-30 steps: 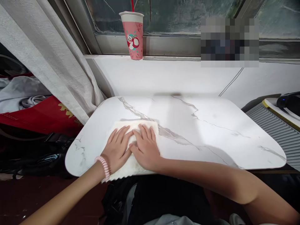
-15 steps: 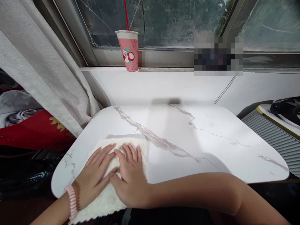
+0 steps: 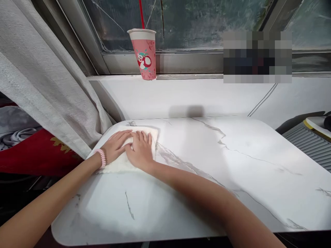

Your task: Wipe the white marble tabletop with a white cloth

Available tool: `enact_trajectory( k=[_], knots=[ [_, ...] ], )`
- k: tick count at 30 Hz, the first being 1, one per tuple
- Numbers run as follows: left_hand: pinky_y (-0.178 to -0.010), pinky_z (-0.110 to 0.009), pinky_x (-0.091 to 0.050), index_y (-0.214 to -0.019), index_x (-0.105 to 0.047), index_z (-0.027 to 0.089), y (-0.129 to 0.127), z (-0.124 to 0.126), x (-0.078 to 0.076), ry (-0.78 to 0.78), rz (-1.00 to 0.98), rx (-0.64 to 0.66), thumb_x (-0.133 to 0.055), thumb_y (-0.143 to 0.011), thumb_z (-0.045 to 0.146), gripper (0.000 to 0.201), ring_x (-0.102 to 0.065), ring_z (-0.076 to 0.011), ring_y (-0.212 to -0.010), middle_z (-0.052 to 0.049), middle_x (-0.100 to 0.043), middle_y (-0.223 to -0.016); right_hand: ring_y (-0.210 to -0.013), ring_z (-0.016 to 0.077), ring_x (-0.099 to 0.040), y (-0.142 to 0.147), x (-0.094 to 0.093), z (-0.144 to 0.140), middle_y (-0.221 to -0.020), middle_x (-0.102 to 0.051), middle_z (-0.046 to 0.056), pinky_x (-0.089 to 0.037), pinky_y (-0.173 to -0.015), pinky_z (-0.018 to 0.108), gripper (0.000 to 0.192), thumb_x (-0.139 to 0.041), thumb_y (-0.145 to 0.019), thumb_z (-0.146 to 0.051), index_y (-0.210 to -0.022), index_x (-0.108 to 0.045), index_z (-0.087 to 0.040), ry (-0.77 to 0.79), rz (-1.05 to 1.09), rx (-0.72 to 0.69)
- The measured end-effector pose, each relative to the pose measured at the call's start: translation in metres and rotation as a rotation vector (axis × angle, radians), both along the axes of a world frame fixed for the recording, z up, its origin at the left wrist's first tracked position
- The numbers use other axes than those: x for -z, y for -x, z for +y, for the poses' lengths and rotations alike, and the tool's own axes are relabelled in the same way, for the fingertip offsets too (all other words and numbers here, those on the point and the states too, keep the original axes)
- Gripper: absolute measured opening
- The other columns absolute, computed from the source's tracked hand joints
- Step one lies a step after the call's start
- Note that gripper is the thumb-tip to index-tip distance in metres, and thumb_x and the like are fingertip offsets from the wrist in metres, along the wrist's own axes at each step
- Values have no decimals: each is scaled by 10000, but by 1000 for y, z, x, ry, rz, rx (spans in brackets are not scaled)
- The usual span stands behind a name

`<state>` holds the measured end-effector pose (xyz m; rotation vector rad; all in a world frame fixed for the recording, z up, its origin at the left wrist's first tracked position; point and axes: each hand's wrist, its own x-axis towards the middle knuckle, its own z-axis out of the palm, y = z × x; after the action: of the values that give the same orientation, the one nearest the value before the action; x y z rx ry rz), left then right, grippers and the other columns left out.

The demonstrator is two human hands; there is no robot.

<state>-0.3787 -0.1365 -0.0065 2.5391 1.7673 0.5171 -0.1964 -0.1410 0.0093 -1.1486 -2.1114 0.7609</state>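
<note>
A cream-white fluffy cloth (image 3: 117, 167) lies spread on the white marble-patterned tabletop (image 3: 165, 206), near its far left corner. My left hand (image 3: 115, 146) rests flat on the cloth with its fingers stretched out; a pink coiled band (image 3: 102, 158) circles that wrist. Beside it, my right hand (image 3: 141, 150) presses flat on the cloth too, fingers a little apart, its thumb side touching the left hand. Neither hand grips the cloth; both palms are laid over it.
On the window ledge stands a pink paper cup (image 3: 144, 55) with a red straw. A grey curtain (image 3: 57, 86) hangs along the table's left side, near a red cloth item (image 3: 33, 151). A ribbed grey object (image 3: 307, 137) is at the right. Part of the window is blurred out.
Both hands have slid the cloth away from me, from the table's near left edge to its far left part. The forearms are more stretched out, and the view has shifted slightly.
</note>
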Motion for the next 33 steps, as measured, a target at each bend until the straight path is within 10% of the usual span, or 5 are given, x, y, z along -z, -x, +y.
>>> enact_trajectory(
  k=[7,16,33],
  knots=[
    [-1133,-482,-335,-1272,-525,170,1,71,-8,24,-7,15,-297,-913,522,552,-478,-279,-1300,-146,-550,-1387,-1436,218,-303,13,4,66,-1435,-530,67,-67,-1240,455,428,-387,-940,-197,-1346,-514,-150,-35,11,55],
    [-1128,-479,-349,-1258,-544,185,19,103,-10,15,-52,0,-315,-908,528,542,-506,-275,-1271,-122,-587,-1346,-1449,238,-284,37,8,109,-1514,-448,110,-74,-1232,471,470,-333,-971,-213,-1398,-500,-111,-99,-127,35],
    [-1151,-546,-293,-1222,-519,206,38,46,-4,18,-38,-164,-318,-913,494,467,-436,-284,-1339,-128,-532,-1404,-1478,223,-249,46,5,80,-1556,-396,81,-59,-1245,443,463,-379,-985,-304,-1402,-507,-150,-93,-157,-161]
  ],
)
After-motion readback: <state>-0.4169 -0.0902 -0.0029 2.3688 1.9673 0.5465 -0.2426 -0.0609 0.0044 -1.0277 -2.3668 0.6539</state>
